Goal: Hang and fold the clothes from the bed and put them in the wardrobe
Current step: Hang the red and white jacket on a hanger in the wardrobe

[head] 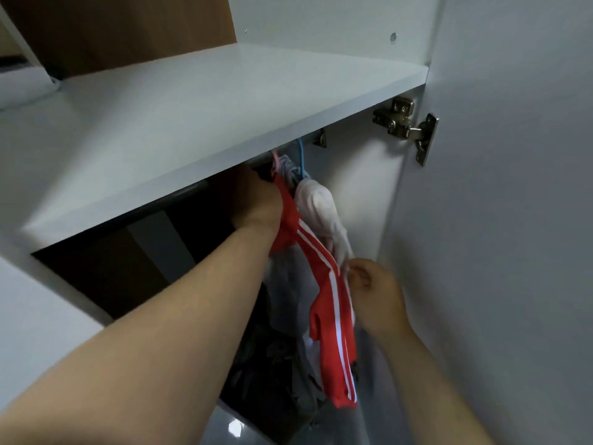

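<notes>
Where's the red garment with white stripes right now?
Head view, centre: red white-striped garment hangs under the white shelf, between both hands, beside a white garment.

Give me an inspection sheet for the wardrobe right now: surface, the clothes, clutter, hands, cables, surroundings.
Surface: white shelf above the hanging space, bare where visible.
Job's things: red garment with white stripes hanging beside a white garment on a blue hanger; pink hanger behind.
Clutter: dark clothes bunched low inside.
Hands: left hand grips the red garment's top near the rail; right hand pinches cloth at its edge.
Cables: nothing seen.
Surroundings: open door on a metal hinge.
</notes>
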`<control>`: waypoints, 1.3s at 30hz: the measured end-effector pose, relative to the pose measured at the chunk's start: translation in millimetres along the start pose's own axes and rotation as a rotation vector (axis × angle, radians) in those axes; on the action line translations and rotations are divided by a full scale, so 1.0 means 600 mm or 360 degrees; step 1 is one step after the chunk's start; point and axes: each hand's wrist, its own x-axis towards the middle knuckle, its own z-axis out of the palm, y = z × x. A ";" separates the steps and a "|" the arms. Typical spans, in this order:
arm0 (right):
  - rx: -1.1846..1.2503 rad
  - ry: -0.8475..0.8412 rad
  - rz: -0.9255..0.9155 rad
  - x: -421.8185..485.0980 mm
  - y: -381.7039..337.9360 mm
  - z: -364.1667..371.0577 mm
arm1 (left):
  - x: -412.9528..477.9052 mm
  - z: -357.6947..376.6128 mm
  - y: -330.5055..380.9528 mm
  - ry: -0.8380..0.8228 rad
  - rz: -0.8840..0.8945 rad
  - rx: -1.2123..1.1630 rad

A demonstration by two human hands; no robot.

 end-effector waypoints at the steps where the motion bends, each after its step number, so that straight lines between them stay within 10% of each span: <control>1: -0.0009 -0.0008 0.0022 -0.010 0.004 -0.006 | -0.025 -0.004 -0.002 -0.0011 0.0057 0.0005; 14: -0.0684 -0.0138 -0.0016 -0.156 0.001 -0.089 | -0.223 -0.038 -0.175 -0.1312 0.1018 0.0367; 39: -0.0939 0.0365 0.0561 -0.580 -0.104 -0.087 | -0.346 -0.265 -0.215 -0.1769 0.1702 0.0102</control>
